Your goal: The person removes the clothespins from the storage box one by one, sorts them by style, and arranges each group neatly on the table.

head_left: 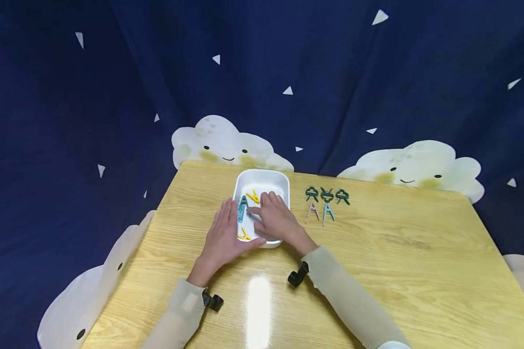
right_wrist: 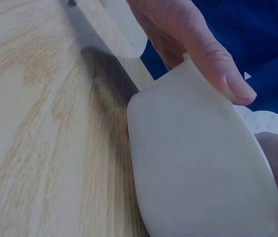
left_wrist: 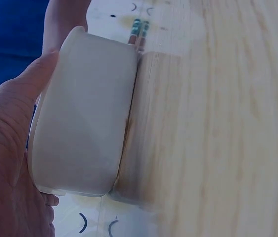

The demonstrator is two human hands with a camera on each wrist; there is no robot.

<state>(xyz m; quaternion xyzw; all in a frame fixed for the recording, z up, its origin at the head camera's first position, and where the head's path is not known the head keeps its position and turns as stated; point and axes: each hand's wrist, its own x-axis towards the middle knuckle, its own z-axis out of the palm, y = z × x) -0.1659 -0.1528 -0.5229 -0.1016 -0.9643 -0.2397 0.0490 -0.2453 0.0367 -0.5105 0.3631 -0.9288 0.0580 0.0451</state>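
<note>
A white plastic basin (head_left: 284,179) stands on the table with both hands at it. My left hand (head_left: 223,237) lies along its left side, fingers straight, the thumb across the near rim; in the left wrist view that thumb rests on the rim of the basin (left_wrist: 87,113). My right hand (head_left: 276,216) reaches in over the right side, its index finger at the teal clothespins (head_left: 242,212) and its thumb apart from that finger. One yellow clothespin (head_left: 253,196) lies farther back inside, another yellow clothespin (head_left: 244,235) near the front. The basin wall hides the right fingertips in the right wrist view.
Right of the basin, three dark green clips (head_left: 327,195) lie in a row on the wooden table (head_left: 397,261). Below them are a pink clothespin (head_left: 313,211) and a light blue clothespin (head_left: 328,214). A dark blue curtain (head_left: 262,72) hangs behind the table.
</note>
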